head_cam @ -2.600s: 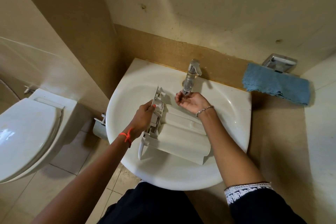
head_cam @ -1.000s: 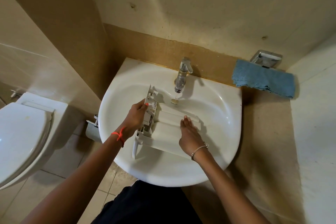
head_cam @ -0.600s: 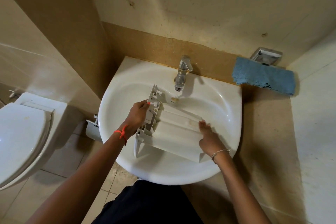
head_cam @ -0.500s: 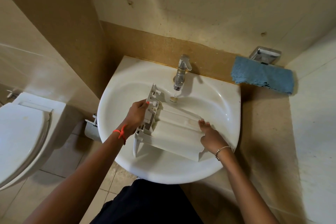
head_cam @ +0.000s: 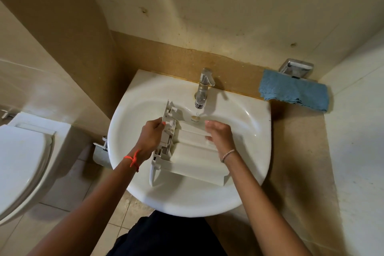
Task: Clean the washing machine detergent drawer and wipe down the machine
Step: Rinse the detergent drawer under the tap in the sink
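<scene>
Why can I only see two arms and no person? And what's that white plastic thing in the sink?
The camera sits on the person's head and looks down, so you see only their arms reaching in from below. The white thing is the soap drawer from a washing machine. It lies in the sink, close to the tap, where a thin trickle of water runs. The left hand grips the drawer's end. The right hand rests on top of it. A blue cloth sits to the right of the sink, and a toilet stands to the left.
</scene>
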